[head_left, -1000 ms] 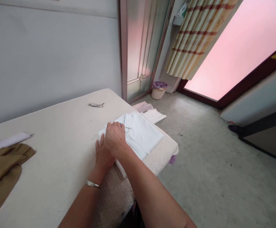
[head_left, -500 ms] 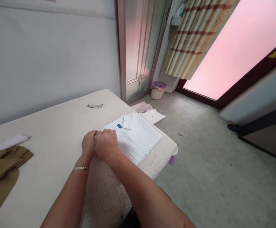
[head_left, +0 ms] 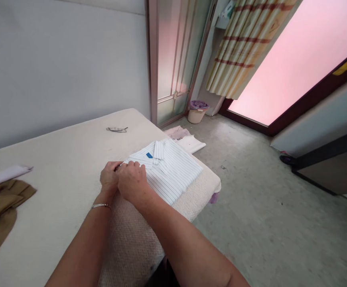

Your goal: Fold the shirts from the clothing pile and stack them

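Observation:
A white shirt (head_left: 173, 171) with thin dark stripes lies folded on the pale table-like surface (head_left: 71, 159). Its collar and a blue label (head_left: 149, 155) face up. At the shirt's left edge, my right hand (head_left: 131, 177) is closed with its fingers curled over the cloth. Right beside it, touching, my left hand (head_left: 110, 175) is closed at the same edge. The cloth between the two hands is mostly covered by my fingers. A bracelet (head_left: 101, 205) circles my left wrist.
Eyeglasses (head_left: 117, 129) rest near the back of the surface. A brown garment (head_left: 2, 211) and a rolled white cloth (head_left: 7, 175) lie at the left. Beyond the far edge are pale cloths (head_left: 188, 141) and a bin (head_left: 196, 114) on the floor. A wall (head_left: 66, 63) borders the back.
The view has shifted slightly. My left hand's fingers sit a little lower and flatter beside my right hand. Both hands stay at the shirt's left edge, and the shirt keeps its folded shape.

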A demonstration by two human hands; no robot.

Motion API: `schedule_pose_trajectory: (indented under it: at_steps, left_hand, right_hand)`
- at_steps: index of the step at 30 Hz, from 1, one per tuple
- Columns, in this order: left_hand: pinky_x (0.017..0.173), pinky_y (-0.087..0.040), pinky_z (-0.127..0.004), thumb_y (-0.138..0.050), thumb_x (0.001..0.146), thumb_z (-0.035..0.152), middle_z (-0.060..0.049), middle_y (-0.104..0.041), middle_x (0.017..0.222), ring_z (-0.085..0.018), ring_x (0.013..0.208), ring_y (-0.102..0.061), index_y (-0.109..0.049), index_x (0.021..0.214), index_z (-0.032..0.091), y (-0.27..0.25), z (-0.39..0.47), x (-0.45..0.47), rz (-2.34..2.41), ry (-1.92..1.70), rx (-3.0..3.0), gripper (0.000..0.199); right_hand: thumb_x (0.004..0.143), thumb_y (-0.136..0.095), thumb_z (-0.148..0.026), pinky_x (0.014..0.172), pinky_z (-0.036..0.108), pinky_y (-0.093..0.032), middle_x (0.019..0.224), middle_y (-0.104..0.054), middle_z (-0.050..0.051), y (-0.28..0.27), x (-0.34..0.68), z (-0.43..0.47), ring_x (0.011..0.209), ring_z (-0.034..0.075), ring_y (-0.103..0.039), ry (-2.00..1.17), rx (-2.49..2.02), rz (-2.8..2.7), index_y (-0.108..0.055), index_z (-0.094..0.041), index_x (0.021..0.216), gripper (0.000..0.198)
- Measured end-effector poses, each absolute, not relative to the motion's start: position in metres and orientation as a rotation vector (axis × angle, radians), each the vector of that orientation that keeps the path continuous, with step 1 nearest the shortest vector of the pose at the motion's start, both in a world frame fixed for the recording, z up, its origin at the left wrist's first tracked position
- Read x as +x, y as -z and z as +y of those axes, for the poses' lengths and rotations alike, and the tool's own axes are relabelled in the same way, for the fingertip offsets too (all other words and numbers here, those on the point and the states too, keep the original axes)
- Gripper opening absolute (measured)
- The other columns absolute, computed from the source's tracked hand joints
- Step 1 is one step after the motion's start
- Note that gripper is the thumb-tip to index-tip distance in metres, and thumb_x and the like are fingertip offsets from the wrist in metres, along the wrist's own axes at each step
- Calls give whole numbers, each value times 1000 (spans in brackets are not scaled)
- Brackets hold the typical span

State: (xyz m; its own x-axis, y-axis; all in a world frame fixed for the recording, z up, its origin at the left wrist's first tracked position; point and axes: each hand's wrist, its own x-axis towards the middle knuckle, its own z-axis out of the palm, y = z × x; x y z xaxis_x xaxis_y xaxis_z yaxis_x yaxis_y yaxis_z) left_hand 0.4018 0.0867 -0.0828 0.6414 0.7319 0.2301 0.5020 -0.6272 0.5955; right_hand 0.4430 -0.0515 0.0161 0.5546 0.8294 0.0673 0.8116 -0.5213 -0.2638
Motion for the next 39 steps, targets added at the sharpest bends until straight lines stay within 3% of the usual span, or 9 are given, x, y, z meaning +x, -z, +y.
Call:
schedule_pose_trajectory:
  at_steps: [6, 10, 15, 20, 33, 39]
  left_hand:
    - [93, -52, -35, -51, 88, 23, -10, -71, 109, -24, 101, -66, -75, 114, 17, 94, 84, 401, 939, -764, 2420, 36]
    - [90, -52, -33, -51, 89, 21, -7, -72, 106, -22, 97, -67, -76, 108, 21, 100, 84, 402, 894, -807, 2379, 32]
    - [83, -51, -32, -51, 88, 17, -5, -72, 100, -21, 92, -67, -77, 100, 24, 99, 85, 402, 906, -760, 2402, 30]
    - [85, -51, -32, -53, 88, 18, -4, -72, 100, -21, 93, -67, -78, 95, 25, 96, 86, 401, 882, -745, 2336, 27]
    - [83, -52, -32, -52, 83, 17, -5, -74, 89, -20, 84, -68, -79, 88, 20, 100, 90, 404, 932, -897, 2308, 28]
    - [87, -52, -37, -50, 83, 18, -8, -73, 93, -24, 89, -68, -79, 97, 20, 98, 87, 405, 968, -871, 2364, 31]
  right_hand:
    - [95, -46, -21, 88, 38, -49, 116, -68, 16, -12, 540, -68, 104, 26, -66, -119, -2687, -1045, -60, -16, 122, 31]
    - [102, -38, -32, 91, 37, -48, 124, -68, 16, 6, 635, -72, 113, 27, -65, -101, -2790, -662, -62, -19, 125, 36]
    - [92, -56, -38, 90, 37, -48, 116, -73, 19, 29, 703, -51, 112, 30, -66, -184, -2841, -664, -74, -14, 107, 34]
    - [83, -62, -25, 86, 34, -50, 112, -74, 20, 44, 723, -37, 107, 29, -68, -199, -2823, -682, -77, -12, 104, 29]
    - [83, -61, -23, 81, 33, -52, 103, -76, 16, 62, 726, -33, 98, 27, -68, -63, -2719, -577, -77, -16, 97, 23]
    - [85, -60, -23, 91, 41, -51, 112, -73, 21, 69, 725, -23, 107, 32, -67, -41, -2753, -569, -76, -12, 104, 28]
